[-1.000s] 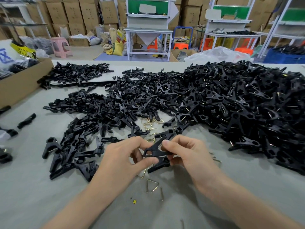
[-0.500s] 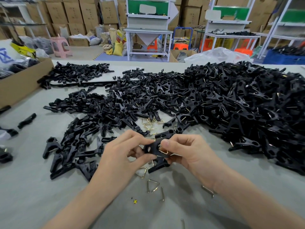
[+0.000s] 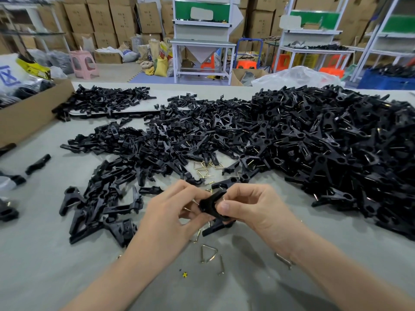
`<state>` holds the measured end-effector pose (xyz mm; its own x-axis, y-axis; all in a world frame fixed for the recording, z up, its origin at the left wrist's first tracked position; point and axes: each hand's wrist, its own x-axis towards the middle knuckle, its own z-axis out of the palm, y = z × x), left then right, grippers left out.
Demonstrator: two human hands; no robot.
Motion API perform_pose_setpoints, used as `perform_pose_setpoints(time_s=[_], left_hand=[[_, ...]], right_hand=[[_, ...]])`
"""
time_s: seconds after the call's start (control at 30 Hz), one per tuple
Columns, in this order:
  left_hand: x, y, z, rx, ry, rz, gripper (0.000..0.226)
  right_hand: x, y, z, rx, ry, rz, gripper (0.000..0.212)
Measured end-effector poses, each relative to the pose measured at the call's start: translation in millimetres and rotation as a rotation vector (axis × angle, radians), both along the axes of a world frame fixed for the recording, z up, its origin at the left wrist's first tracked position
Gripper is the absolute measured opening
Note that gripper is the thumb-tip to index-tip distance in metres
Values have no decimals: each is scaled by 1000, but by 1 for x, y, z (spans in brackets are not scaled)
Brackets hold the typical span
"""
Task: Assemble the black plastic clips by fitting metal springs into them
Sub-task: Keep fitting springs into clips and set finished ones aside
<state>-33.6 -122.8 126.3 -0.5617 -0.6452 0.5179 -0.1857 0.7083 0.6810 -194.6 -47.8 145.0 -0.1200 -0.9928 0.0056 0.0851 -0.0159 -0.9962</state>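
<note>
Both hands pinch one black plastic clip just above the grey table. My left hand grips its left side, my right hand its right side, thumb on top. A bit of metal spring shows at the clip beside my right thumb. Loose triangular metal springs lie on the table under my hands, and more springs lie beyond them. Unassembled black clip halves are heaped on the left. A large pile of black clips with springs fills the right.
A cardboard box stands at the table's left edge, with stray black parts near it. A clear plastic bag sits beyond the far edge. Bare grey table lies in front of my forearms.
Both hands have lifted slightly and turned the clip, so its two halves now sit closer together. My right thumb has shifted onto the clip's lower right end.
</note>
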Motion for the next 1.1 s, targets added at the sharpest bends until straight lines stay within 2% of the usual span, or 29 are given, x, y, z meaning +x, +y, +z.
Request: perform_pose_setpoints(time_s=[0.1, 0.23, 0.37, 0.43, 0.57, 0.7, 0.83, 0.93, 1.1], left_hand=[[0, 0, 0, -10, -4, -12, 37], [-1, 1, 1, -5, 13, -36, 37], [0, 1, 3, -28, 24, -69, 24], [1, 1, 4, -30, 27, -59, 20], [0, 0, 5, -45, 40, -59, 26], [2, -1, 4, -44, 19, -49, 32], [3, -1, 4, -76, 8, -22, 41], [4, -2, 5, -102, 5, -15, 36], [4, -1, 6, -112, 27, -10, 38]], right_hand=[[2, 0, 0, 6, 15, -9, 14], [1, 0, -2, 44, -27, -14, 13], [2, 1, 1, 110, -166, 80, 39], [1, 1, 1, 125, -181, 113, 42], [-2, 0, 0, 131, -174, 166, 41], [1, -1, -2, 117, -190, 222, 60], [0, -1, -2, 74, -151, 236, 57], [1, 0, -1, 50, -129, 252, 60], [6, 0, -6, 36, -300, 244, 57]])
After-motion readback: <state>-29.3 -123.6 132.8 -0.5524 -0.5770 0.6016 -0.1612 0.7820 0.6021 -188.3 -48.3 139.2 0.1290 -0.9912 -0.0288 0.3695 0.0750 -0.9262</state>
